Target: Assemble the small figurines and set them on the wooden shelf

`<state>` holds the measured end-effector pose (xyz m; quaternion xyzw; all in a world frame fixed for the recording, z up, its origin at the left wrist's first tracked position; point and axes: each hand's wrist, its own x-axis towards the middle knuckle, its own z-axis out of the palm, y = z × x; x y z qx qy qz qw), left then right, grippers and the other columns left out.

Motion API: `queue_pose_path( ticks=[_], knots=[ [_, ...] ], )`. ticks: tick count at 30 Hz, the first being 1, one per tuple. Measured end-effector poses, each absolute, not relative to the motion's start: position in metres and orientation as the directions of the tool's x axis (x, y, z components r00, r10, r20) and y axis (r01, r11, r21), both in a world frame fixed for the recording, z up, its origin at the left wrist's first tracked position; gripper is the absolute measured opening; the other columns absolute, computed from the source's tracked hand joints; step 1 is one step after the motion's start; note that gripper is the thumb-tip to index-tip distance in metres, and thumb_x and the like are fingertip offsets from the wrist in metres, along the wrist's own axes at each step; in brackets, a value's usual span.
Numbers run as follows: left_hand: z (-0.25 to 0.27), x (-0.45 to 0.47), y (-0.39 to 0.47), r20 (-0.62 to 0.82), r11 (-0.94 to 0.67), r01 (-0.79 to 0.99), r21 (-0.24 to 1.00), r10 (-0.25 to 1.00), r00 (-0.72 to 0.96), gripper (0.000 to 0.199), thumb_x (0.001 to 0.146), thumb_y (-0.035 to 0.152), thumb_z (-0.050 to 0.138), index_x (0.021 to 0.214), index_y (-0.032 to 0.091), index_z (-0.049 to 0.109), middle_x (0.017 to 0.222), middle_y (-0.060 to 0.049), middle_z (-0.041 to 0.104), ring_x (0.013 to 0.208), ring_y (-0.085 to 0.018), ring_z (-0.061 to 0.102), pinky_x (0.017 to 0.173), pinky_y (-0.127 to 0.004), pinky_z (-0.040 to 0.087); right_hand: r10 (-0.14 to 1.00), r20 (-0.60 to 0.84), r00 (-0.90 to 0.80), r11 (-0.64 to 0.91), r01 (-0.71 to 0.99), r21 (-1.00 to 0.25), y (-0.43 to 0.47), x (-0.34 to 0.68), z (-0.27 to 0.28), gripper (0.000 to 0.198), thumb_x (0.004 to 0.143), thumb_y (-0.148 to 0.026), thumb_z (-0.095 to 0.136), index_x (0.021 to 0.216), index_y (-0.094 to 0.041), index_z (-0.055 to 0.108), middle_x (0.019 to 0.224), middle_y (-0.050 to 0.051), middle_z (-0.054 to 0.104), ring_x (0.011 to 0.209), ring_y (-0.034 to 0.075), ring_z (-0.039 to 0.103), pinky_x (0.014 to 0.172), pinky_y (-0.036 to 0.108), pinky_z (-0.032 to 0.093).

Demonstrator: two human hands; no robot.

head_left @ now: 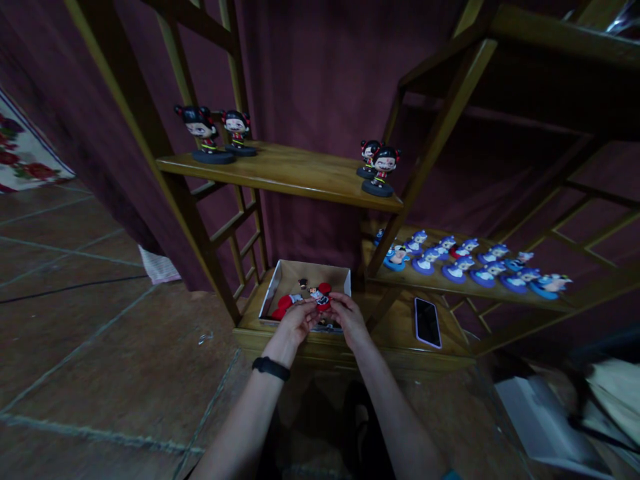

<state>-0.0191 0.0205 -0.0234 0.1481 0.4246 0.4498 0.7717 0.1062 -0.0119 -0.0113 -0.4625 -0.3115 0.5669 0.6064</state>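
Both my hands are over a shallow white-edged cardboard box on the low wooden shelf. Between them is a small figurine with a red base, its body partly covered by fingers. My left hand grips it from the left, fingers closed. On the other side my right hand pinches its red base. Inside the box lie another red-based figurine, left of my hands, and a small dark piece behind them. More small pieces by my fingers are too hidden to name.
Black-haired figurines stand at both ends of the upper shelf. Several blue and purple figurines crowd the right shelf. A phone lies on the low shelf right of the box. A wooden post rises between the sections.
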Motion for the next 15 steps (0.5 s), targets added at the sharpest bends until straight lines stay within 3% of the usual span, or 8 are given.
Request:
queue_pose_path(
  ticks=[4,15],
  knots=[
    [-0.0232,-0.0186,0.0199,-0.499,0.535,-0.561,0.631,0.834,0.235,0.016,0.07,0.0,0.058,0.079,0.013,0.057,0.059,-0.001,0.061,0.047,-0.009,0.057,0.055,-0.022,0.05,0.974,-0.129,0.184,-0.061,-0.333,-0.941,-0.0124,0.1046,-0.0101,0.029,0.061,-0.034,0.068,0.085,-0.02,0.063,0.087,0.002,0.065,0.071,0.014,0.06,0.064,0.027,0.05],
    [-0.0179,-0.0201,0.019,-0.435,0.495,-0.534,0.685,0.866,0.245,0.034,0.066,-0.011,0.05,0.089,0.013,0.06,0.072,-0.005,0.067,0.055,-0.009,0.061,0.057,-0.02,0.05,0.98,-0.058,0.192,-0.007,-0.258,-0.966,-0.0078,0.1057,-0.0128,0.028,0.06,-0.029,0.065,0.087,-0.021,0.062,0.083,0.001,0.065,0.077,0.015,0.058,0.06,0.024,0.049]
  ],
)
